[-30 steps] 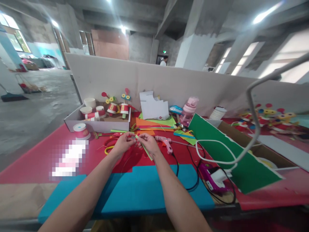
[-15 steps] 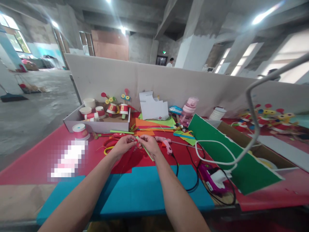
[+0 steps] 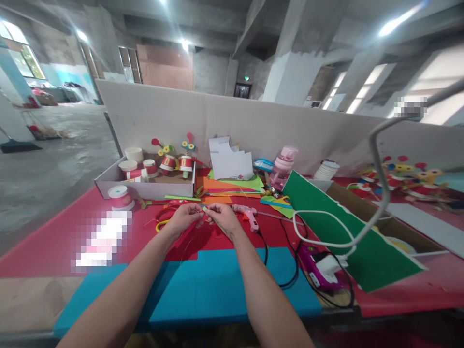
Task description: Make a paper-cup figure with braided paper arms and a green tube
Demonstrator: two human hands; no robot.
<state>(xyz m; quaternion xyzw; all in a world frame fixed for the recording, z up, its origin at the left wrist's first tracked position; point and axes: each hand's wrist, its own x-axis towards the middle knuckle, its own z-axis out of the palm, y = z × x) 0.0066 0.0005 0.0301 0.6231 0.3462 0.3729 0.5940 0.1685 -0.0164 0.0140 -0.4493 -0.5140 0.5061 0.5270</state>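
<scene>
My right hand is closed in a pinch on a narrow light-green paper strip, which runs back under its fingers toward the wrist. Close beside it, my left hand has its fingertips pressed together near the strip's upper end. Whatever those fingers hold is too small to make out. Both hands are above the red table covering. Just right of my right hand lies a pink glue gun with a black cord. Yellow-and-red-handled scissors lie partly behind my left hand.
A white box with paper cups and two cup figures stands back left, a single cup before it. Coloured paper lies behind my hands. On the right are a green board, a purple power strip and a white cable.
My left fingertips have shifted slightly and the strip's end has tilted a little between the hands. Its lower part shows less beside my right wrist. The table items have not moved.
</scene>
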